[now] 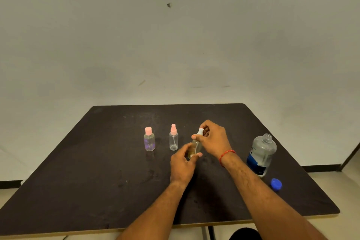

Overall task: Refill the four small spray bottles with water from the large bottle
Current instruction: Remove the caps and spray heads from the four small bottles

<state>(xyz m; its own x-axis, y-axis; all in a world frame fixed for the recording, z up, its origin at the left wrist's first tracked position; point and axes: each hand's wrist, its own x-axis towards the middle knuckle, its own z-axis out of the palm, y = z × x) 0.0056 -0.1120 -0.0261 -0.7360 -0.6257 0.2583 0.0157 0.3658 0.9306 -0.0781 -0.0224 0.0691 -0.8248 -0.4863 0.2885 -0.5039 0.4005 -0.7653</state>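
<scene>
Item: small clear plastic spray bottle [195, 147], upright, at the middle of the dark table [97, 171].
Left hand [183, 163]: we see its fingers curled round the body.
Right hand [214, 140]: fingertips pinch the white pump top [200, 132] from above.
Axis: vertical; we judge the top turns about it.
Source: large clear water bottle [262, 154], uncapped, nearer the right hand.

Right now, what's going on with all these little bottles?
A person at the dark table handles a small yellowish spray bottle: the left hand grips its body, the right hand pinches its white spray top. A pink-capped bottle and a pink-sprayer bottle stand closed further left. The large water bottle stands open on the right, its blue cap lying beside it.
</scene>
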